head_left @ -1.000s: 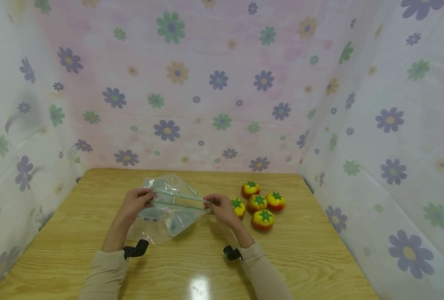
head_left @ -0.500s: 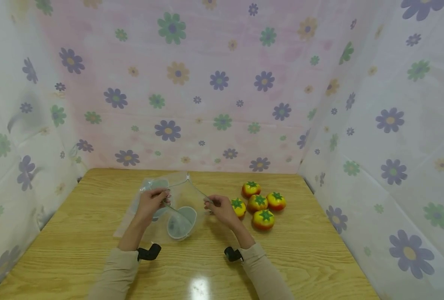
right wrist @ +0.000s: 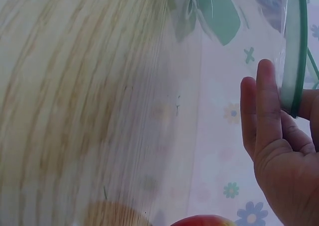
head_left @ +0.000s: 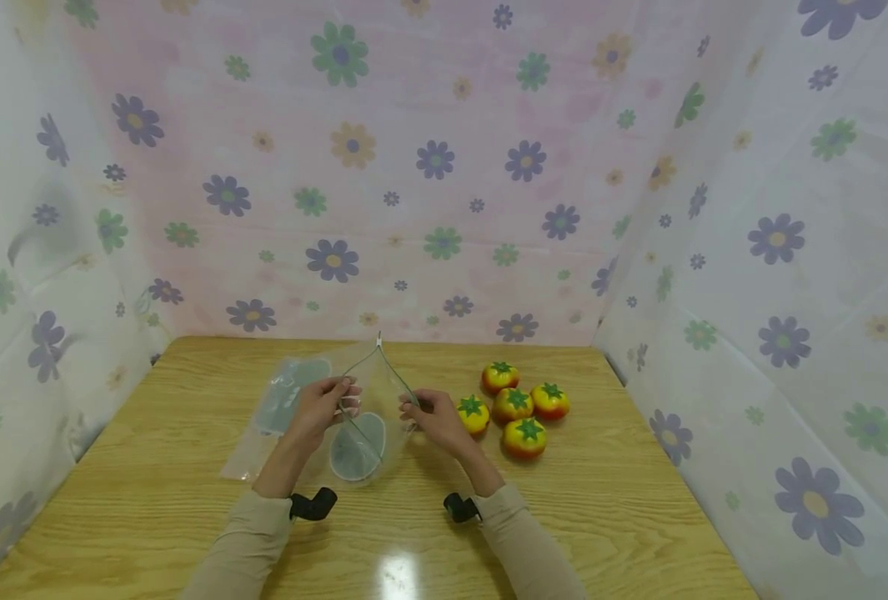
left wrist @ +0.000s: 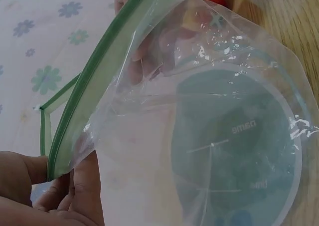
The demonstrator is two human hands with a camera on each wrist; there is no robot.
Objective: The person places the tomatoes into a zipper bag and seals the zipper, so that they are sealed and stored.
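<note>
Low in the middle of the head view, the left hand [head_left: 322,408] and right hand [head_left: 438,418] each pinch the green rim [left wrist: 89,76] of a clear bag [head_left: 357,450]. It looks light, floppy and slippery, so the rim seems best to hold. Right of middle, five red-and-yellow fruits [head_left: 514,405] sit on the worktop [head_left: 601,508].

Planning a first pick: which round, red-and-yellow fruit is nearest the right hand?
In the head view, the leftmost round, green-topped, red-and-yellow fruit, beside the bare right hand; the other four sit farther right.
</note>
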